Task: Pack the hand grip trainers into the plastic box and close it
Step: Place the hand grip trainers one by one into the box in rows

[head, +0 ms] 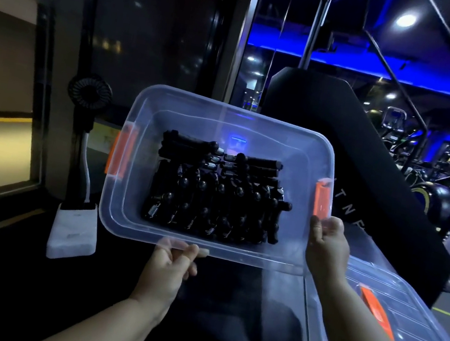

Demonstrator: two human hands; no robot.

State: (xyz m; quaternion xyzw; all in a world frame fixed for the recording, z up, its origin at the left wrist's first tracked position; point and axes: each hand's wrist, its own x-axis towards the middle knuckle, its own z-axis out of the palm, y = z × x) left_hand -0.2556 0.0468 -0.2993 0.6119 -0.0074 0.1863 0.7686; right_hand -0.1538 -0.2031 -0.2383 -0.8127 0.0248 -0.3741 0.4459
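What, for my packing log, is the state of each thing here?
Box: open, held up, tilted toward the camera.
Trainers: packed inside the box.
Lid: off, lying to the right of the box.
Latches: unfastened.
Left hand: grips the box's near rim.
Right hand: grips the box's right rim.
Fan: cannot tell if running.
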